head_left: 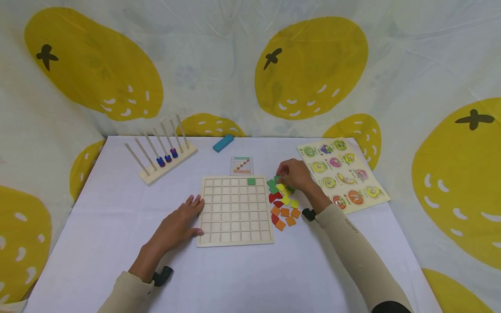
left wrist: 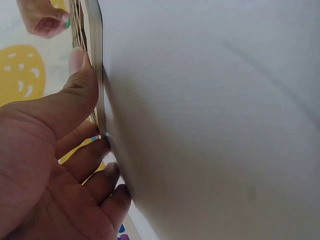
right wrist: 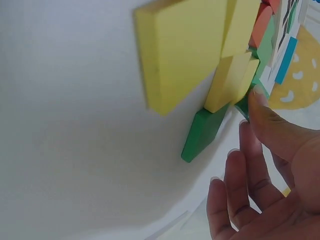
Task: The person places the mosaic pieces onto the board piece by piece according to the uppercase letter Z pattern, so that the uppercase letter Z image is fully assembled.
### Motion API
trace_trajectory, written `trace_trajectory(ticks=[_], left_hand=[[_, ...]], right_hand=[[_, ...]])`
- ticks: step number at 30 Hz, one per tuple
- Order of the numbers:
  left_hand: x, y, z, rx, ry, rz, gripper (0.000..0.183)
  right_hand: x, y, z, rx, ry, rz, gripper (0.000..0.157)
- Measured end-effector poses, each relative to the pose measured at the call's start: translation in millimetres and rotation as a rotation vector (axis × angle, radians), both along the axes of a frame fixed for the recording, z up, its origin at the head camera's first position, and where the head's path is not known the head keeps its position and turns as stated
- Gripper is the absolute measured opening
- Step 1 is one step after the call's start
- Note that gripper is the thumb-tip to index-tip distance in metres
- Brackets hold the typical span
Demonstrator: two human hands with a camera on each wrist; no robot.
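A wooden grid board [head_left: 235,213] lies flat on the table, with one green square tile [head_left: 251,181] in its top row. My left hand [head_left: 176,225] rests against the board's left side; thumb and fingertips touch its edge, fingers spread. To the right of the board, my right hand [head_left: 295,174] reaches to the far end of a loose tile pile and pinches a green tile [right wrist: 243,107] between thumb and fingertip. Around it lie yellow tiles [right wrist: 187,50], another green tile [right wrist: 202,132], red rounded tiles [head_left: 275,197] and orange squares [head_left: 285,212].
A pattern card [head_left: 242,166] lies just behind the board. At the back left stands a wooden peg rack [head_left: 168,165] with a few beads; near it is a blue block [head_left: 223,143]. A fruit picture board [head_left: 344,174] lies right, partly under my right forearm.
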State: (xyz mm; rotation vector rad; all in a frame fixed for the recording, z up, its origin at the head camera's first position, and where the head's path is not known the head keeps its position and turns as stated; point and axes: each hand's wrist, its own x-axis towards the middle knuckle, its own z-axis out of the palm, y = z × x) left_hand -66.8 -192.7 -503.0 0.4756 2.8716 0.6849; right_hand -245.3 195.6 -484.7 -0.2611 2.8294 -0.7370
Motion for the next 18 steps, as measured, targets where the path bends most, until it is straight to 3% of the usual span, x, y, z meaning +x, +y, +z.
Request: trace_trajectory(ticks=[9,18], left_hand=[[0.2,-0.6,-0.6,-0.008,-0.004,0.013,0.102],[0.7,-0.3,-2.7,-0.005,-0.005,0.012,0.102]], right_hand=[[-2.1,-0.1,8.7,-0.092,0.034,-0.006,0.010],[3.6,-35.1,20.6,-0.178,0.068,-0.024,0.012]])
